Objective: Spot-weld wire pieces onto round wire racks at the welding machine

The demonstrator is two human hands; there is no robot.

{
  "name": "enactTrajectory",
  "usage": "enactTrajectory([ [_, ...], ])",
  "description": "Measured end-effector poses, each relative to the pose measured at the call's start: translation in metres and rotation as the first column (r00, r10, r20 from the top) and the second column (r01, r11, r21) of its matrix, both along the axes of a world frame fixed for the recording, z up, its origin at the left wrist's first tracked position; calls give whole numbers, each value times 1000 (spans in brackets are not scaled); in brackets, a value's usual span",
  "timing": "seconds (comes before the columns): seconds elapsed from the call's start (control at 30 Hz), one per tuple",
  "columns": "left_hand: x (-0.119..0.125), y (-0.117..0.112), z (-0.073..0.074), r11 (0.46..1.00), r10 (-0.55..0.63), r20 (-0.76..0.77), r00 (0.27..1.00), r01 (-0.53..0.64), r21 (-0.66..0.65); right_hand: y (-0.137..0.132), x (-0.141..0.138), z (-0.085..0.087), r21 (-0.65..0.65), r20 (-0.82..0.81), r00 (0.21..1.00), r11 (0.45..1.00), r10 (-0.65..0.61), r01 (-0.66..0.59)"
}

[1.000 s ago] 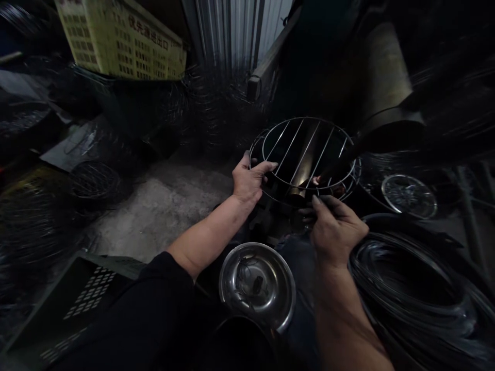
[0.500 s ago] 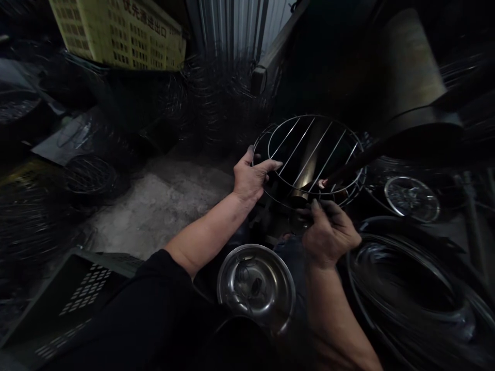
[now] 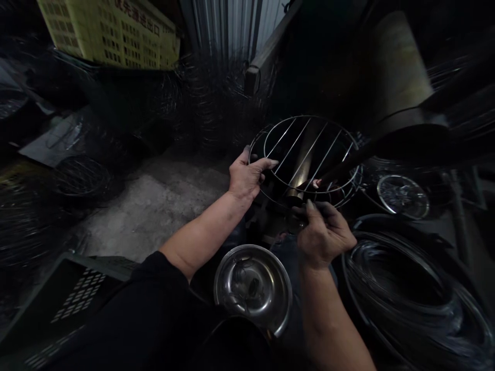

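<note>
A round wire rack (image 3: 307,154) with parallel bars and a ringed rim sits tilted in front of me, over a dark machine. My left hand (image 3: 245,178) grips its left rim, thumb over the top ring. My right hand (image 3: 323,232) is closed on the near rim at the bottom, fingers pinched around the wire. A dark rod-like electrode (image 3: 344,165) reaches in from the right and touches the rack near a small bright spot.
A shiny steel bowl (image 3: 253,288) with small parts lies below my hands. Big coils of dark wire (image 3: 410,288) fill the right. Another steel dish (image 3: 404,196) sits far right. A yellow crate (image 3: 112,31) is upper left, a dark perforated crate (image 3: 73,299) lower left.
The view shifted slightly; my right hand slid a little left along the near rim. The left hand keeps the same grip on the rack.
</note>
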State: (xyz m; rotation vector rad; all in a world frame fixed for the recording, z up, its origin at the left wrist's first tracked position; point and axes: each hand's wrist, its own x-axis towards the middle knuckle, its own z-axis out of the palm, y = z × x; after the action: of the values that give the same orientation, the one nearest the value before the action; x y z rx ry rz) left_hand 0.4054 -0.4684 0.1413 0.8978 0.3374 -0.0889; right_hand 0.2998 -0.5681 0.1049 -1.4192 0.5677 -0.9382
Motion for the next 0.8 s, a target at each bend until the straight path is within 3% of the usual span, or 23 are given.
enactTrajectory([
  [0.57, 12, -4, 6, 997, -16, -78, 997, 22, 77, -6, 13, 8, 58, 34, 999, 997, 39, -41],
  [0.67, 10, -5, 6, 993, -32, -97, 995, 43, 111, -9, 15, 8, 15, -19, 999, 999, 38, -38],
  [0.8, 6, -4, 5, 977, -76, -88, 993, 92, 194, -18, 1, 7, -138, 13, 997, 987, 82, -79],
])
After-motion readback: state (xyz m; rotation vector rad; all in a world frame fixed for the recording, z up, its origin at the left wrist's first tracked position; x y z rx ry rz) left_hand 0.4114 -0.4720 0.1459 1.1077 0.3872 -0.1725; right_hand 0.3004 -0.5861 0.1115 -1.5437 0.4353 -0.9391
